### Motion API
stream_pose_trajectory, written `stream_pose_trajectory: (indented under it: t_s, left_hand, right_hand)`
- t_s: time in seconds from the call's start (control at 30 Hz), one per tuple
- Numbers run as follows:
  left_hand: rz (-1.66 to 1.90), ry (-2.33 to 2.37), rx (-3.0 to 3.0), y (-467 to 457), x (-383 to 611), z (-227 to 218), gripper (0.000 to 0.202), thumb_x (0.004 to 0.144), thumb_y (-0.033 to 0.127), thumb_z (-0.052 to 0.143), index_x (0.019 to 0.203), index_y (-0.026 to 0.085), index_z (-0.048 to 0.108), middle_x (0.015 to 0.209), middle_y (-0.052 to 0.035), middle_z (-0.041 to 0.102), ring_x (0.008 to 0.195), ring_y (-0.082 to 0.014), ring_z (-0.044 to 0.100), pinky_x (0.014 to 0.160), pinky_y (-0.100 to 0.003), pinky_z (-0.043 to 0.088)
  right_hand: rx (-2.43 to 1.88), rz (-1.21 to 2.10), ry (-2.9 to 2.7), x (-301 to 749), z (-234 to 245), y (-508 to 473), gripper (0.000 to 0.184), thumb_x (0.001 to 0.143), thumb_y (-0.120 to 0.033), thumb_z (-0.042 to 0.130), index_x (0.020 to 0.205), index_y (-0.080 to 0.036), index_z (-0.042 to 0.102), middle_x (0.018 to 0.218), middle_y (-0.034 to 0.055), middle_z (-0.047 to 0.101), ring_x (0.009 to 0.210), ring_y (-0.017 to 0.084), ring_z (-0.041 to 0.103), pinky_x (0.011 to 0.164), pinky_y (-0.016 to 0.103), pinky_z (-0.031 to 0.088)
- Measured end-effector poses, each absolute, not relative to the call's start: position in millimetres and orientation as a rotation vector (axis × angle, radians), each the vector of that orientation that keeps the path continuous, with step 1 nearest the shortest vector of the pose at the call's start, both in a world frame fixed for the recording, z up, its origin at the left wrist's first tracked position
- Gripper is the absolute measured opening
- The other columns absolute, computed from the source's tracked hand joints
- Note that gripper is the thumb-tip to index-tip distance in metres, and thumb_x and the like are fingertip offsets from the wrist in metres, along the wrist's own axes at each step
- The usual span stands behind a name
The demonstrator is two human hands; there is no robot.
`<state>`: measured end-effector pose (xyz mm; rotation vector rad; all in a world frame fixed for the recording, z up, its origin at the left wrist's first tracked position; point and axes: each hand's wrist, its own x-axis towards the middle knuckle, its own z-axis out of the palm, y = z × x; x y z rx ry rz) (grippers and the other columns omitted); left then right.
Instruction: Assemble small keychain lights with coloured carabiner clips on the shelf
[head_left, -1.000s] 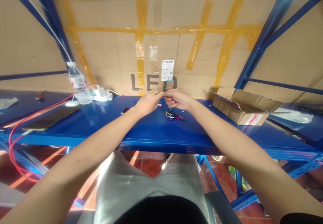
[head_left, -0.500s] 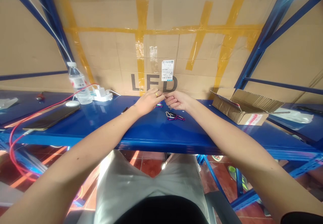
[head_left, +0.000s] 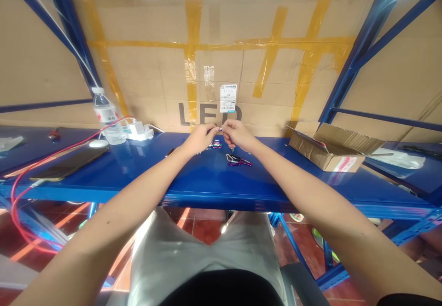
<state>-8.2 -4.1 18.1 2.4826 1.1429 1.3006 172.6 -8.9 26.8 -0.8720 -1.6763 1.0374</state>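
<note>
Head view. Hands meet above the back of a blue shelf (head_left: 207,181), at the middle of the frame. The left hand (head_left: 200,138) and the right hand (head_left: 238,135) are both curled, fingertips pinched together on a small metal piece (head_left: 221,129) held between them; it is too small to identify. The piece sits clear of the shelf, at 3 o'clock from the left hand and 9 o'clock from the right, just in front of the letters "LED" on a taped cardboard sheet (head_left: 276,89) that stands behind the shelf. A white label (head_left: 228,98) is stuck to the sheet at 12 o'clock from the hands.

On the shelf, a cluster of purple and pink carabiners (head_left: 238,161) lies at 6 o'clock from the right hand, near it but apart. More coloured carabiners (head_left: 216,145) lie under the fingertips, partly hidden by the left hand. At 9 o'clock from the hands stand a white charger (head_left: 138,129) and a water bottle (head_left: 106,115), upright; a red cable (head_left: 34,168) runs from there toward a dark phone (head_left: 69,164) lying flat at 8 o'clock. An open cardboard box (head_left: 334,147) rests at 3 o'clock, well apart from the right hand.
</note>
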Motion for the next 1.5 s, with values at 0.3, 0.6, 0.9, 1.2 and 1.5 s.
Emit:
stream_pose_trajectory:
  t_s: [0.3,0.6,0.9,1.2,1.5]
  left_hand:
    - [1.415,1.075,2.561,-8,-4,18,0.028,0.097,0.031,0.052,0.080,0.017,0.070,0.075,-0.0047,0.069,0.071,-0.0182,0.059,0.072,-0.031,0.046]
    - [1.316,1.145,2.423,3,-7,15,0.021,0.095,0.034,0.057,0.084,0.018,0.066,0.076,-0.0029,0.067,0.071,-0.0180,0.057,0.069,-0.031,0.046]
    - [1.227,1.222,2.392,10,-15,11,0.013,0.090,0.031,0.062,0.084,0.020,0.062,0.074,-0.0012,0.064,0.068,-0.0172,0.054,0.065,-0.031,0.042]
    - [1.223,1.214,2.381,10,-13,9,0.012,0.090,0.029,0.062,0.083,0.020,0.061,0.074,-0.0009,0.063,0.068,-0.0171,0.054,0.067,-0.031,0.041]
    - [1.160,1.184,2.364,7,-13,11,0.018,0.095,0.034,0.055,0.085,0.019,0.060,0.072,-0.0016,0.062,0.066,-0.0166,0.053,0.064,-0.030,0.040]
  right_hand:
    - [-0.871,1.150,-1.625,175,31,-16,0.027,0.100,-0.020,0.058,0.077,-0.022,0.045,0.052,-0.0079,0.041,0.039,0.006,0.036,0.034,0.015,0.024]
    - [-1.037,0.936,-1.837,187,37,-3,0.026,0.098,-0.028,0.065,0.077,-0.019,0.053,0.056,0.0000,0.059,0.041,0.009,0.053,0.034,0.019,0.035]
    - [-1.830,1.080,-2.505,240,39,16,0.039,0.060,-0.037,0.096,0.069,-0.012,0.068,0.065,0.0099,0.071,0.049,0.018,0.067,0.037,0.022,0.048]
    - [-1.816,1.103,-2.419,224,31,16,0.035,0.047,-0.016,0.096,0.060,-0.014,0.063,0.049,-0.0001,0.058,0.038,0.012,0.054,0.031,0.021,0.040]
    - [-1.781,0.909,-2.254,224,52,-4,0.008,0.092,-0.014,0.066,0.094,-0.014,0.059,0.070,0.0053,0.069,0.061,0.020,0.073,0.056,0.031,0.062]
